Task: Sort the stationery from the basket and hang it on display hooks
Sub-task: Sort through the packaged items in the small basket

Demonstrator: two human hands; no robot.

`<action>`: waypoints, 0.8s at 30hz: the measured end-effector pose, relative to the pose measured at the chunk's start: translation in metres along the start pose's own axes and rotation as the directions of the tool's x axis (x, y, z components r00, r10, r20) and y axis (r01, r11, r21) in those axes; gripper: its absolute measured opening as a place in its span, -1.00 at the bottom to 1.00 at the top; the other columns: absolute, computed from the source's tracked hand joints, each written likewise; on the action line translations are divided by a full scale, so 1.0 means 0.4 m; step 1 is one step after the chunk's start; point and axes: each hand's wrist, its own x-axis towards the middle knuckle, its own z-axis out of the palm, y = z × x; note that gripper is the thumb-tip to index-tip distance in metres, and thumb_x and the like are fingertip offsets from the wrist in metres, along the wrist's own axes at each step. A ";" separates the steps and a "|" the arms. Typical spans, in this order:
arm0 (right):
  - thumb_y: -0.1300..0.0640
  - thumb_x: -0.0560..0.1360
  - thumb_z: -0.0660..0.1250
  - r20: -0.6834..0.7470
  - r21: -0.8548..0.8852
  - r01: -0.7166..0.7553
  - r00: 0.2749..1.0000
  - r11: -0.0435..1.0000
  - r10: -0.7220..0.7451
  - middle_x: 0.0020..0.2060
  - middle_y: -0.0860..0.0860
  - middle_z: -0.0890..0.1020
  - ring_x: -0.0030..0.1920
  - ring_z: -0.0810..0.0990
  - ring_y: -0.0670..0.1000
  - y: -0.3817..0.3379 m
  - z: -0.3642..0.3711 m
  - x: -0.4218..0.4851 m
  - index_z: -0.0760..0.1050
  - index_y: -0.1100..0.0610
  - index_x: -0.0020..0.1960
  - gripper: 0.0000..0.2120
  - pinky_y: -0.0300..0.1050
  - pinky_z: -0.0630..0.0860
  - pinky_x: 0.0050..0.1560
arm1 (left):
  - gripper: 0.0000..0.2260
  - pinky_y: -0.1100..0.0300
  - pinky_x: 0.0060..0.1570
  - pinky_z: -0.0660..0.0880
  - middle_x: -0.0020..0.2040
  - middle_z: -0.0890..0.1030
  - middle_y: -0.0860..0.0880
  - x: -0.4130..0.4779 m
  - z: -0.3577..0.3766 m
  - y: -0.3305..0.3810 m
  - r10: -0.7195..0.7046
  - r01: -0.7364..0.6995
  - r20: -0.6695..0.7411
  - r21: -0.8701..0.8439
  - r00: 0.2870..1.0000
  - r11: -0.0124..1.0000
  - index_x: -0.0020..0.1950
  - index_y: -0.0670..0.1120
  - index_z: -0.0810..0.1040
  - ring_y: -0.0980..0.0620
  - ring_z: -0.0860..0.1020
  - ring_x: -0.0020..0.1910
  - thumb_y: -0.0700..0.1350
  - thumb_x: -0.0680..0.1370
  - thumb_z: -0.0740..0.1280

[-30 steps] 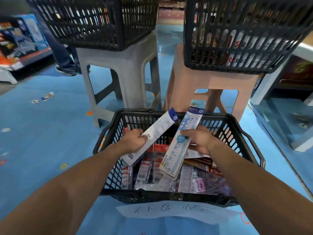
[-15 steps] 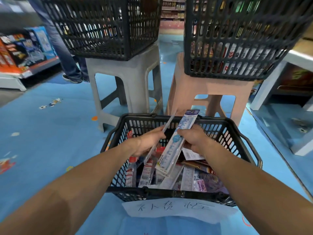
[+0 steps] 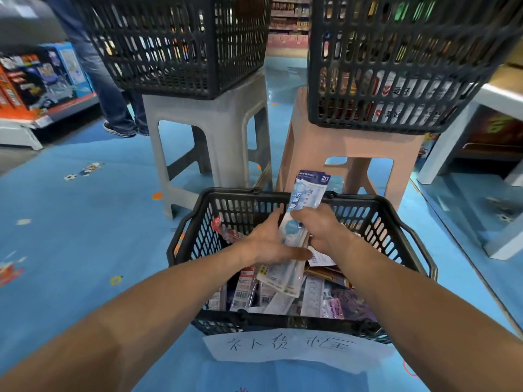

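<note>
Closest to me, a white paper label (image 3: 297, 349) with handwritten characters hangs off the near rim of the black basket (image 3: 186, 250), which sits on the blue floor (image 3: 70, 236). Inside it lies a jumble of packaged stationery (image 3: 246, 290): carded packs with barcodes, clear sleeves and a purple packet toward the right.

Over the middle of the basket I see both hands on the same ruler packs (image 3: 308, 190), a thin stack of long blue-and-white sleeves tilted up and away, with the top end clearing the far rim. The left hand (image 3: 268, 244) cradles the stack from the left, its fingers (image 3: 276, 222) fairly straight along the back and the thumb clamped across the front. The right hand (image 3: 319, 230) grips from the right side, its fingers (image 3: 300, 216) curled over the front of the sleeves.

Beyond the basket stand two plastic stools side by side, a grey stool (image 3: 215, 123) on the left and a pink stool (image 3: 348, 148) on the right. Each carries a black mesh basket, the left basket (image 3: 175, 46) and the right basket (image 3: 396, 66), both holding packaged goods. Farther left, a person in jeans (image 3: 113, 89) stands beside a low shelf of boxed toys (image 3: 36, 80).
</note>
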 end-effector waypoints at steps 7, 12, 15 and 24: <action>0.33 0.47 0.39 0.024 0.304 0.108 0.992 0.947 -0.121 0.15 0.25 0.63 0.05 0.67 0.23 -0.026 -0.003 0.007 0.42 0.22 0.36 -0.53 0.22 0.66 0.01 | -0.61 -0.35 0.23 0.52 0.20 0.68 -0.22 -0.017 -0.048 -0.004 -0.200 0.305 0.308 -0.344 0.930 0.888 0.32 -0.11 0.57 -0.25 0.64 0.21 -0.06 0.52 0.52; 0.24 0.31 0.40 0.061 0.418 0.108 0.987 0.902 -0.146 0.02 0.21 0.64 -0.07 0.67 0.17 -0.034 0.010 0.001 0.45 0.22 0.36 -0.40 0.21 0.62 0.09 | -0.72 0.11 -0.15 0.62 0.06 0.73 -0.13 -0.031 -0.060 -0.036 -0.256 0.458 0.491 -0.351 0.832 0.817 0.29 -0.12 0.50 -0.12 0.71 0.00 -0.15 0.60 0.41; 0.20 0.24 0.43 0.073 0.380 0.088 0.989 0.921 -0.125 -0.04 0.20 0.63 -0.12 0.66 0.15 -0.027 0.023 0.004 0.48 0.24 0.33 -0.36 0.10 0.65 -0.06 | -0.80 0.23 -0.15 0.48 -0.10 0.74 -0.07 -0.025 -0.040 -0.046 -0.299 0.443 0.418 -0.305 0.858 0.843 0.15 -0.12 0.56 0.01 0.68 -0.16 -0.24 0.55 0.46; 0.32 0.28 0.40 0.158 0.273 0.041 0.984 0.961 -0.087 0.14 0.23 0.64 0.11 0.67 0.24 0.006 0.037 0.011 0.44 0.22 0.36 -0.36 0.16 0.64 -0.01 | -0.76 0.32 -0.42 0.49 -0.05 0.69 -0.03 -0.018 -0.052 -0.060 -0.352 0.465 0.364 -0.297 0.862 0.834 0.15 -0.08 0.59 0.04 0.66 -0.18 -0.15 0.52 0.53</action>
